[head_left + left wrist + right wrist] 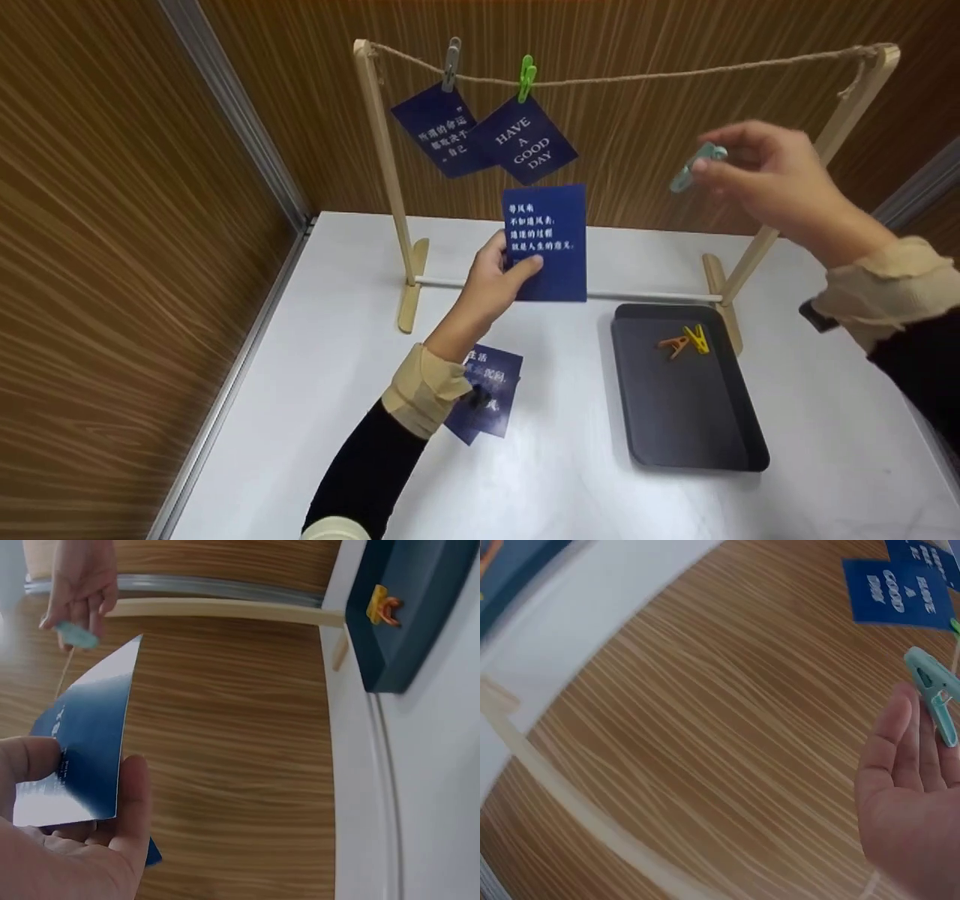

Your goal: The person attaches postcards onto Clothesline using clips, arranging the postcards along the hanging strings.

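We count at least two loose cards (501, 394) on the surface (559, 465), two clips (697, 339) in one tray (686, 420). Our outstretched left hand (491, 289) grips one upright card (559, 217); our raised right hand (776, 176) pinches one teal clip (683, 177). Beyond, two pegged cards (525, 142) hang from one rope (637, 78).

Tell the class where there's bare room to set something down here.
Free: the white table between the loose cards and the dark tray, plus the tray's near half. Crowded: the tray's far end, with orange clip and yellow clip.
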`<state>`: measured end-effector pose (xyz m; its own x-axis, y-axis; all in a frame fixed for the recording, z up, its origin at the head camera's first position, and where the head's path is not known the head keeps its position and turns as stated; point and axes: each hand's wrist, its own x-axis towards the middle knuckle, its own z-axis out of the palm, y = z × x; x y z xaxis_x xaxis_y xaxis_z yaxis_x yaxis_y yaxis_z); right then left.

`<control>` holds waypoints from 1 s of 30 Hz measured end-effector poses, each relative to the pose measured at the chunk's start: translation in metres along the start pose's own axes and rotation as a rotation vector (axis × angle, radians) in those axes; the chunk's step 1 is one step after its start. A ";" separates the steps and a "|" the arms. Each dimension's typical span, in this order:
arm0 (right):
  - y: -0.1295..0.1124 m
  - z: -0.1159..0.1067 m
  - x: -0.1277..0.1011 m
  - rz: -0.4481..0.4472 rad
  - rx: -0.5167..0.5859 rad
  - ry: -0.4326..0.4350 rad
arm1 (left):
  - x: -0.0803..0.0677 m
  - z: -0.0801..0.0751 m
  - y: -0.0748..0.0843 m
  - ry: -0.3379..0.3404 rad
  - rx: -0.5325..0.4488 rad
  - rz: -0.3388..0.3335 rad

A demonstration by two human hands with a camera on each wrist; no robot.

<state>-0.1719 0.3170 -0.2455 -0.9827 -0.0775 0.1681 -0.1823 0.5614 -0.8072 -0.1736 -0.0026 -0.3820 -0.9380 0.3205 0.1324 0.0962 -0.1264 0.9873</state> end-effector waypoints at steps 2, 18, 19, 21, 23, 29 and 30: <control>-0.012 -0.001 0.013 -0.038 0.000 0.019 | 0.009 0.005 0.005 0.024 -0.031 0.008; -0.055 0.009 0.081 -0.225 0.038 0.214 | 0.067 0.044 0.014 0.189 -0.295 -0.038; -0.056 0.008 0.084 -0.233 0.042 0.227 | 0.071 0.045 0.014 0.186 -0.301 -0.038; -0.060 0.007 0.090 -0.241 0.046 0.245 | 0.077 0.049 0.015 0.189 -0.310 -0.044; -0.062 0.006 0.097 -0.250 0.027 0.255 | 0.083 0.051 0.015 0.193 -0.320 -0.053; -0.061 0.012 0.114 -0.256 -0.077 0.279 | 0.098 0.058 0.014 0.215 -0.323 -0.080; -0.061 0.014 0.116 -0.253 -0.089 0.280 | 0.100 0.058 0.014 0.218 -0.322 -0.084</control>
<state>-0.2750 0.2627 -0.1848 -0.8580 -0.0019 0.5136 -0.4025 0.6237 -0.6700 -0.2467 0.0826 -0.3501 -0.9903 0.1392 -0.0032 -0.0602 -0.4071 0.9114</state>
